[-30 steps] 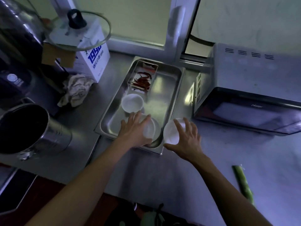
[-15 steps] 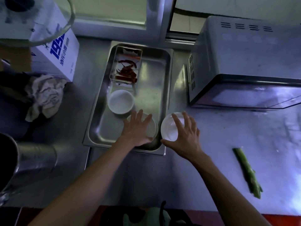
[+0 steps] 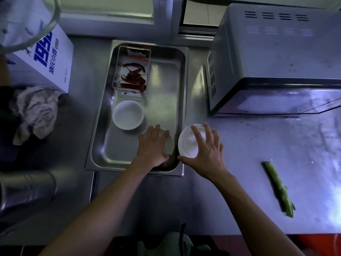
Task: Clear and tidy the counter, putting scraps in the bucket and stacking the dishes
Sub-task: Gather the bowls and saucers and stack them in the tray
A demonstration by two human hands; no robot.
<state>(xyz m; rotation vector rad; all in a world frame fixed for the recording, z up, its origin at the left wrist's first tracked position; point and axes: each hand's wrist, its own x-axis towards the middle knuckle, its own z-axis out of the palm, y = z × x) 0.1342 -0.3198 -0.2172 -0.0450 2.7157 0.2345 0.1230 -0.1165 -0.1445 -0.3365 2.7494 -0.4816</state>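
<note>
A steel tray (image 3: 166, 74) lies on the counter, between a box and a microwave. Inside it sit a small steel dish of dried red chillies (image 3: 133, 75) and a white bowl (image 3: 128, 114). My left hand (image 3: 152, 145) lies palm down over a second white bowl (image 3: 169, 143) in the tray's near right corner; its fingers curve around the rim. My right hand (image 3: 204, 150) grips a third white bowl (image 3: 188, 143) from above, just beyond the tray's right rim. A green vegetable stalk (image 3: 278, 188) lies on the counter to the right.
A microwave (image 3: 273, 58) stands at the back right. A white box with blue print (image 3: 46, 60) and a crumpled cloth (image 3: 35, 111) are at the left. A steel bucket (image 3: 25, 189) lies at the near left edge. A glass lid (image 3: 27, 24) hangs at top left.
The camera has moved forward and right, so the bucket slid out to the left edge. Both hands stay on their bowls, almost unmoved relative to the tray.
</note>
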